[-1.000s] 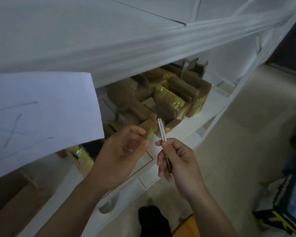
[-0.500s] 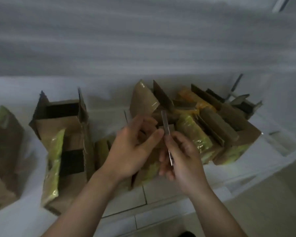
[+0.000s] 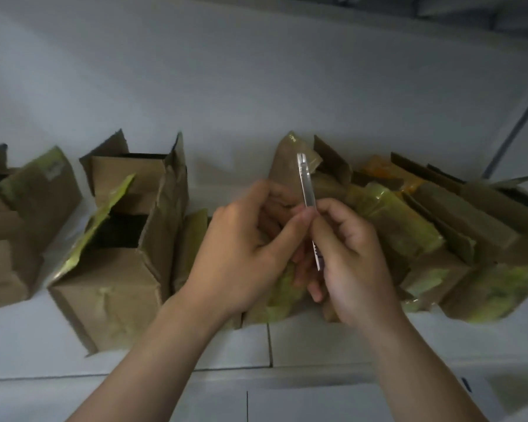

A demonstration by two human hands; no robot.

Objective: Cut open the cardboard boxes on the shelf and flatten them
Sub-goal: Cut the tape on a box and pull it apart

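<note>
left hand (image 3: 241, 248) and right hand (image 3: 352, 257) both pinch the cutter (image 3: 305, 181), forearms converging.

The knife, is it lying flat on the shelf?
No, the knife is up off the shelf, pointing upward, gripped by the right hand with the left hand pinching it too.

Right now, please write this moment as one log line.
right hand: grips cutter | left hand: pinches cutter | boxes: on shelf

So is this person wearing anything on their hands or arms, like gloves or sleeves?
No. The left hand and right hand are bare, with no gloves, and no ring shows on the visible fingers. Both forearms are bare to the bottom edge of the picture: no sleeve, watch or bracelet in view.
</note>
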